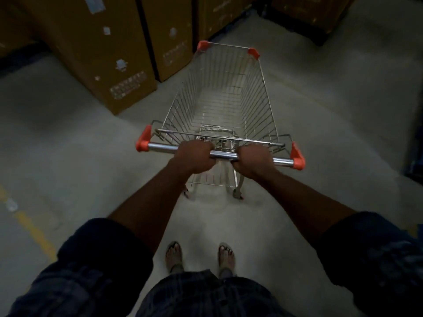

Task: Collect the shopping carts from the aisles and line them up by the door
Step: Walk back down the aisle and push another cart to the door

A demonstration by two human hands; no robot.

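Note:
An empty wire shopping cart (pixel 258 88) with orange plastic corners stands in front of me on the concrete floor. Its chrome handle bar (pixel 223 154) runs across the middle of the view. My left hand (pixel 194 157) grips the bar left of centre. My right hand (pixel 254 160) grips it right of centre. Both sets of fingers curl over the bar. The basket points away from me toward the boxes at the back.
Tall brown cardboard boxes (pixel 96 53) stand close at the back left and centre, with more boxes (pixel 306 10) at the back right. A yellow floor line (pixel 34 229) runs along the left. My feet in sandals (pixel 199 257) are below the cart. Dark objects sit at the right edge.

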